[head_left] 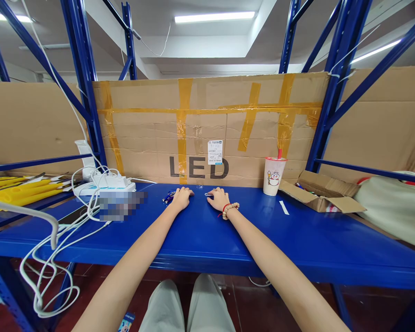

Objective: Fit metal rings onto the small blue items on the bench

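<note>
On the blue shelf top (200, 230), my left hand (181, 198) lies palm down with its fingers bent together. What they hold, if anything, is hidden. Small shiny dark-blue pieces (168, 197) lie against its outer side, too small to name. A short way to the right, my right hand (220, 199) has its fingers curled, with a small silvery piece (208, 194) at the fingertips. A beaded bracelet (230, 210) and a red cord circle the right wrist. A gap of bare shelf separates the two hands.
A paper cup (274, 180) with a red straw stands right, beside a white strip (284, 207) and an open cardboard box (323, 191). Left are tangled white cables (90, 203), a power strip (124, 185) and yellow-handled tools (31, 191). A taped cardboard wall (152, 138) closes the back.
</note>
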